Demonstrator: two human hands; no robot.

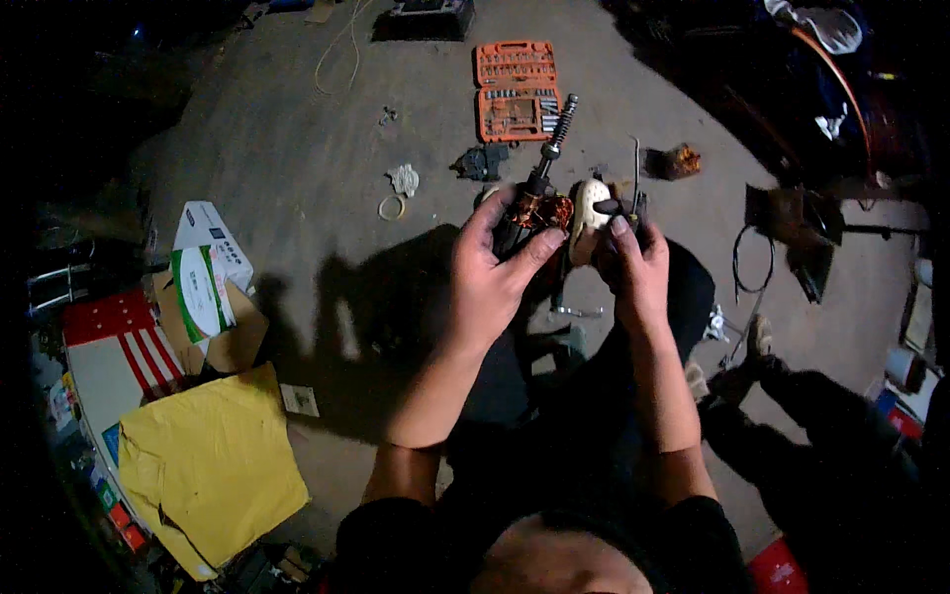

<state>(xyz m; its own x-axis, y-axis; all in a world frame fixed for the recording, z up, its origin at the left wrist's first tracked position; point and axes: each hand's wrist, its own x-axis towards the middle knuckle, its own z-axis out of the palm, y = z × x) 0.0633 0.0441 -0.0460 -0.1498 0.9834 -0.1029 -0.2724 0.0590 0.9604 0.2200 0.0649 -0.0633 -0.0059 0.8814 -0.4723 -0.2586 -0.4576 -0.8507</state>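
Observation:
My left hand (485,282) is closed around a dark motor part with copper windings (534,210). Its metal shaft (561,127), with a coil spring on it, points up and slightly right. Beside it, my right hand (638,259) pinches a thin metal rod with a bent tip (636,168), which stands up from the fingers. The two hands are apart, held over my lap. Behind the right fingers shows a light-coloured shoe (591,210). The lower end of the rod is hidden by the fingers.
An orange socket set case (515,117) lies open on the floor ahead, near a dark part (480,161). A copper-wound piece (683,160) lies farther right. Yellow sheeting (213,465) and boxes (213,243) are at left. Another person's dark-clad legs (821,406) are at right.

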